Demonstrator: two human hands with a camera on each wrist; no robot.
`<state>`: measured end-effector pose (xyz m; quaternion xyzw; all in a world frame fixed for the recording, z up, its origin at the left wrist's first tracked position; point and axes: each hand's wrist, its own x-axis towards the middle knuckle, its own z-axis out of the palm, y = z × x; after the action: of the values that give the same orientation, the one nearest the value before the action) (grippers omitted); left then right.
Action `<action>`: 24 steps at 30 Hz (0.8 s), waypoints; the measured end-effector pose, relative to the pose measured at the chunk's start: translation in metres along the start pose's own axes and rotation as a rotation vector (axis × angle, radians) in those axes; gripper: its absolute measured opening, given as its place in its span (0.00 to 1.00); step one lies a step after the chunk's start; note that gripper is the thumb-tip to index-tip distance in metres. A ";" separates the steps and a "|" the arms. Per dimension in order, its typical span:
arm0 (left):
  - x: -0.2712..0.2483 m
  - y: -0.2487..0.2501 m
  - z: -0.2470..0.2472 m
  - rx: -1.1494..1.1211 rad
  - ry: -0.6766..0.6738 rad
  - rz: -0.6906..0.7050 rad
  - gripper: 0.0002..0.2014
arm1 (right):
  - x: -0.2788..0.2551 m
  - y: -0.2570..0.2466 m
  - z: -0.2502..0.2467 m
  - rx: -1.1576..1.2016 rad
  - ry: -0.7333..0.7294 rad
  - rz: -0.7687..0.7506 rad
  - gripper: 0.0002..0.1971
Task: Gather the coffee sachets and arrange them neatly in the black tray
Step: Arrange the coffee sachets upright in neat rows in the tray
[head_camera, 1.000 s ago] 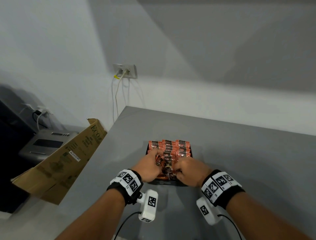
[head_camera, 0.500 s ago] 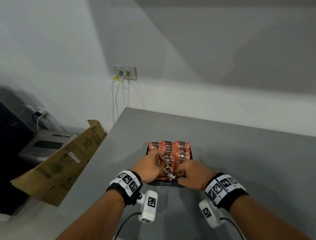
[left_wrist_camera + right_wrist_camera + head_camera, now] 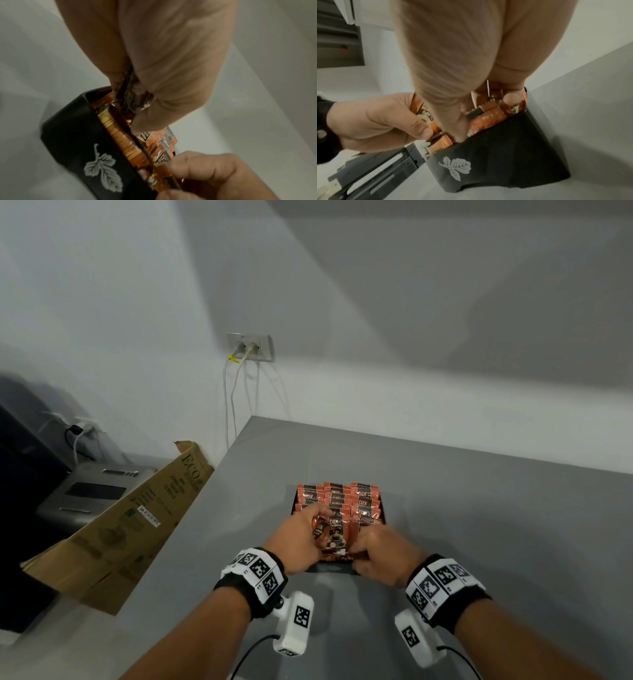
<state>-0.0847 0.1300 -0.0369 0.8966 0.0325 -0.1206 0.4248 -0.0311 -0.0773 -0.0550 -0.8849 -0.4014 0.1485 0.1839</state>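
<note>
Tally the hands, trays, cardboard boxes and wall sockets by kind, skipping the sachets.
Hands: 2, left hand and right hand
Tray: 1
Box: 1
Socket: 1
Uncounted: sachets
Total: 5

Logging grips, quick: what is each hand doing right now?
Left hand: pinching a coffee sachet above the black tray.
Right hand: gripping sachets at the tray's near end.

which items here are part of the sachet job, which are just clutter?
Job: sachets, black tray, left hand and right hand, both gripping sachets at the tray's near end.

Clutter: cardboard box, wall socket, grey machine.
</note>
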 end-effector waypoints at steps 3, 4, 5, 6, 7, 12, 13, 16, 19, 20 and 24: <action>0.002 0.000 -0.005 -0.131 0.046 -0.014 0.25 | -0.001 0.001 -0.006 0.040 0.005 0.051 0.16; 0.003 0.000 -0.007 -0.185 0.065 -0.034 0.23 | -0.001 0.001 -0.009 0.066 0.019 0.056 0.17; 0.004 0.001 -0.008 -0.239 0.078 -0.064 0.21 | 0.000 0.001 -0.012 0.094 0.041 0.064 0.17; 0.005 0.002 -0.009 -0.274 0.086 -0.084 0.21 | 0.000 0.000 -0.016 0.124 0.068 0.073 0.17; 0.006 0.002 -0.011 -0.293 0.091 -0.098 0.21 | 0.002 -0.001 -0.020 0.159 0.097 0.087 0.16; 0.007 0.006 -0.012 -0.379 0.055 -0.072 0.22 | 0.011 -0.011 -0.031 0.390 0.236 0.120 0.15; 0.007 0.006 -0.012 -0.383 0.056 -0.045 0.24 | 0.014 -0.014 -0.032 0.463 0.263 0.110 0.17; 0.007 0.011 -0.012 -0.366 0.089 0.025 0.26 | 0.023 -0.023 -0.034 0.621 0.321 0.075 0.18; 0.008 0.015 -0.013 -0.409 0.130 0.014 0.27 | 0.033 -0.025 -0.034 0.626 0.368 0.077 0.11; 0.008 0.016 -0.013 -0.409 0.144 0.006 0.27 | 0.036 -0.024 -0.035 0.602 0.380 0.086 0.09; 0.009 0.012 -0.019 -0.336 0.209 -0.097 0.18 | 0.037 -0.011 -0.046 0.470 0.431 0.132 0.06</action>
<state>-0.0708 0.1372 -0.0184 0.8181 0.1394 -0.0402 0.5565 0.0038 -0.0522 -0.0137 -0.8534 -0.2496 0.0579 0.4539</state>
